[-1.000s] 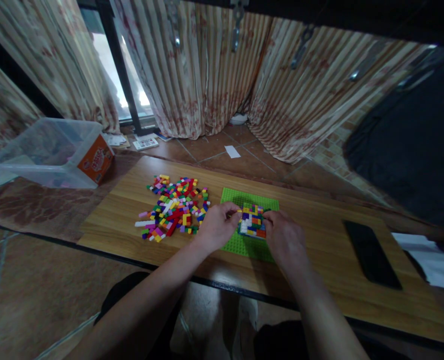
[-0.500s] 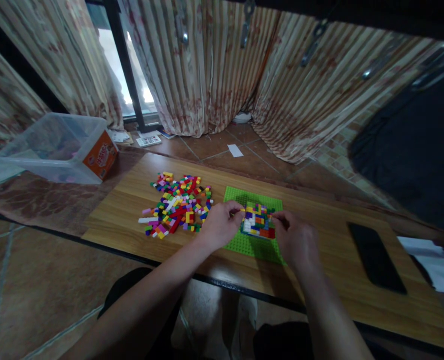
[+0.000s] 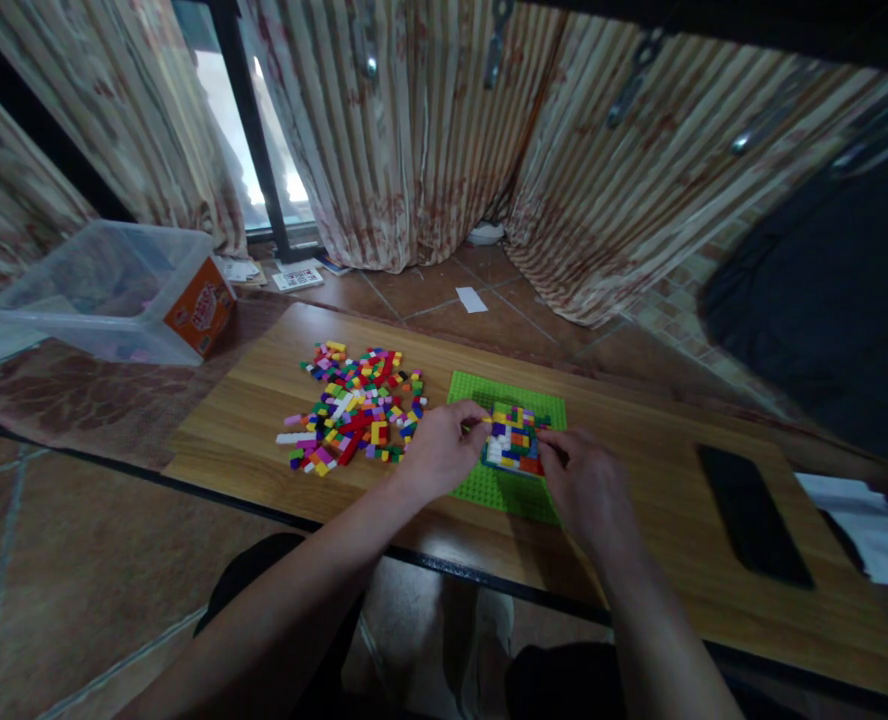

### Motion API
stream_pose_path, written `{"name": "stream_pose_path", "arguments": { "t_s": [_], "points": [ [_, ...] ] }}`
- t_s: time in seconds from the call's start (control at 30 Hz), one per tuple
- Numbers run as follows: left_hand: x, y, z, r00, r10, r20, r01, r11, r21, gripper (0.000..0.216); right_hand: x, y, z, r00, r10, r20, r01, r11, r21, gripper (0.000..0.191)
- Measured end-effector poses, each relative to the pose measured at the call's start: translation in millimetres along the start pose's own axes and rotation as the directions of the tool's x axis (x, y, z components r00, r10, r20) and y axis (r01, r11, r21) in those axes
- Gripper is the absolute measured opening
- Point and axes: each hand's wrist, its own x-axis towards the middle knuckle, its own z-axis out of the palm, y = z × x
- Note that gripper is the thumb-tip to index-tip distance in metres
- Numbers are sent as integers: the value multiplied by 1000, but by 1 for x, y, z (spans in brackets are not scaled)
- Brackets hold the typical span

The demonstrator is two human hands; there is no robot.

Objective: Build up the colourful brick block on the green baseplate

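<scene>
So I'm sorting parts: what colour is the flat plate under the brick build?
Bright green baseplate, clearest in the head view.

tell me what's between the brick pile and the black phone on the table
In the head view: the green baseplate carrying the multicoloured brick build, with both hands on it.

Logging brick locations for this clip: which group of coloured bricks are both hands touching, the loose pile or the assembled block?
The assembled block on the green baseplate; left hand and right hand flank it. The loose pile lies untouched.
</scene>
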Motion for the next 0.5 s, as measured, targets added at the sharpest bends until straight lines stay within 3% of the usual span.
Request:
{"name": "stream_pose_path", "arguments": {
  "t_s": [0.5],
  "points": [
    [-1, 1, 0, 1000, 1, 5, -1, 1000, 27, 16, 0, -4, 5, 999, -45, -11, 45, 996, -71, 32]
  ]
}}
